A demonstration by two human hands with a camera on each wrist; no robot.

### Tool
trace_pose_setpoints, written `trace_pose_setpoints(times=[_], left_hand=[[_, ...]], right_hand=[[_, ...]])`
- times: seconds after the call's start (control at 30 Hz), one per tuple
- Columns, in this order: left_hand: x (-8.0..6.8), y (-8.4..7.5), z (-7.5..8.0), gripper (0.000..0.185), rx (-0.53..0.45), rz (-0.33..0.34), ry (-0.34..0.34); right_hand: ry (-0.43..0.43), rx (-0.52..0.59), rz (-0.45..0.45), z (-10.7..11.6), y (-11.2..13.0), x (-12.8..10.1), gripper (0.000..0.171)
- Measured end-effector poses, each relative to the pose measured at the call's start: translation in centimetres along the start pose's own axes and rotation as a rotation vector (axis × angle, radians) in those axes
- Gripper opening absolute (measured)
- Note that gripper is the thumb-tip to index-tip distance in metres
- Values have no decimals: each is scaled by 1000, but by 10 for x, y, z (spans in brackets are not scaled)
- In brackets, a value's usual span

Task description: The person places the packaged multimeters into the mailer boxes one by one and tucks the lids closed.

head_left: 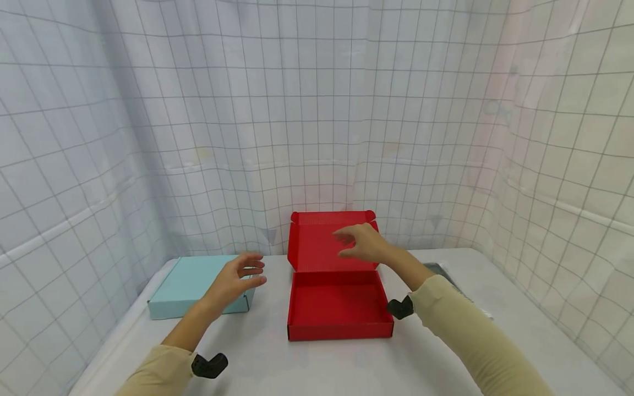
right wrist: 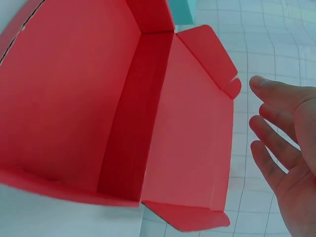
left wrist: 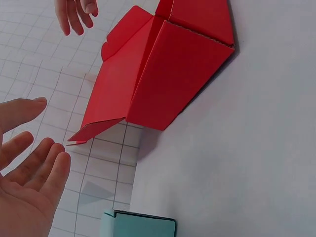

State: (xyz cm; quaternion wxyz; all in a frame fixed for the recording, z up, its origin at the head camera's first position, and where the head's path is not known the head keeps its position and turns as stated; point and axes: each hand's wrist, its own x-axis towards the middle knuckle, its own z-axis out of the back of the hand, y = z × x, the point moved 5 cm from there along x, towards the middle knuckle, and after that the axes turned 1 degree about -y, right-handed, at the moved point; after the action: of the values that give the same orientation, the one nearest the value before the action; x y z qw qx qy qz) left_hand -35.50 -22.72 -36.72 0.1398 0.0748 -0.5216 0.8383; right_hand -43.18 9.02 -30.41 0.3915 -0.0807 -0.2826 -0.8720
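Hands poised at open red mailer box, nothing gripped

Markings: no brand, label or legible writing shows on either box in any view.

Red mailer box (head_left: 339, 305) stands on the white table (head_left: 307, 368), centre, its lid (head_left: 329, 242) raised upright against the gridded curtain backdrop (head_left: 198, 137); material is corrugated cardboard, matte red inside and out, with a perforated fold line along the lid hinge; rounded tuck tabs sit at the lid's upper corners, side flaps angled inward; the tray is shallow, rectangular and holds nothing visible.

Light blue box (head_left: 198, 286), same flat rectangular cardboard type, lies closed on the table just left of the red one; the two are apart.

Left hand (head_left: 238, 278) hovers above the blue box's right end, palm turned toward the red box, fingers loosely spread, gripping nothing; contact with the blue box cannot be confirmed.

Right hand (head_left: 360, 242) is held in front of the raised lid, fingers relaxed and extended leftward; the wrist view shows a gap between fingers (right wrist: 276, 123) and lid; it holds nothing.

Both forearms wear beige sleeves.
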Motion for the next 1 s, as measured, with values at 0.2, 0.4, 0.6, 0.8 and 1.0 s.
trace_pose_setpoints(times=[0.2,0.4,0.6,0.8,1.0], left_hand=[[-7,-1,-10,60,-59,-3,18],[-16,-1,-23,57,-104,26,8],[-20,5,-39,56,-95,111,0],[-22,11,-53,55,-68,175,-11],[-21,18,-66,58,-92,237,21]], right_hand=[[-11,-9,-19,14,-9,-10,49],[-14,-45,-47,31,-18,-22,50],[-42,-63,-100,46,-32,-38,51],[-59,-60,-151,56,-45,-53,52],[-91,-116,-198,72,-63,-73,51]])
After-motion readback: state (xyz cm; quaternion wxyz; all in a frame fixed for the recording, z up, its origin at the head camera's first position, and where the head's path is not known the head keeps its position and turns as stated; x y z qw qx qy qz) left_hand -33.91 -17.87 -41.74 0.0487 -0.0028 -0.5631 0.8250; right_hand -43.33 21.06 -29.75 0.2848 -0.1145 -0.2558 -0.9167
